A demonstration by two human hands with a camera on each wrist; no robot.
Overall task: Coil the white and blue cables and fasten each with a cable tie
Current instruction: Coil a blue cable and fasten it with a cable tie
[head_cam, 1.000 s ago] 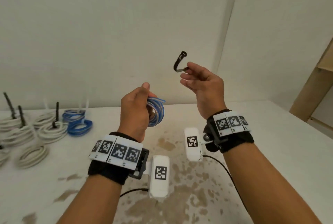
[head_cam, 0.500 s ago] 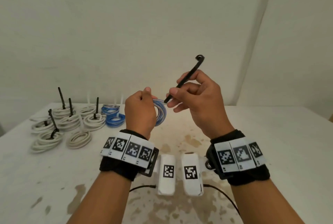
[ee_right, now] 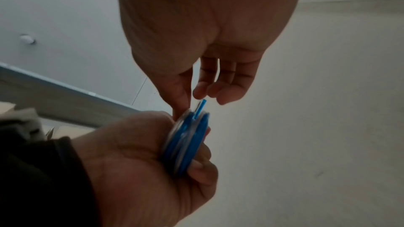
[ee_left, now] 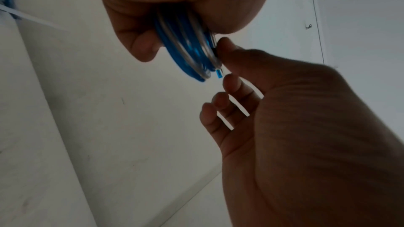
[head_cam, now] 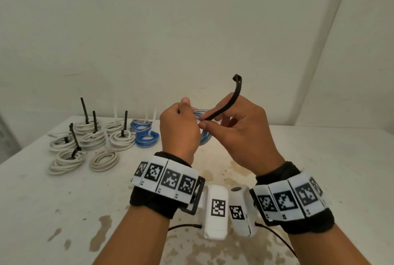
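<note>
My left hand (head_cam: 180,128) grips a coiled blue cable (head_cam: 205,135) above the table, fingers curled round its loops (ee_left: 188,49). My right hand (head_cam: 234,128) pinches a black cable tie (head_cam: 229,104) between thumb and forefinger, its tip right at the coil and its head end arching up. In the right wrist view the blue coil (ee_right: 186,142) stands edge-on in the left fist, a loose cable end sticking out toward the right fingertips (ee_right: 200,94). The tie's tip is hidden behind the fingers in both wrist views.
At the table's back left lie several tied white coils (head_cam: 89,139) with black ties standing up, and two blue coils (head_cam: 147,139) with white ties. The stained white table (head_cam: 319,168) meets plain walls behind.
My right hand has brought the black tie down and left until its tip meets the blue coil. The two hands have closed together; the view has turned left, showing more coils.
</note>
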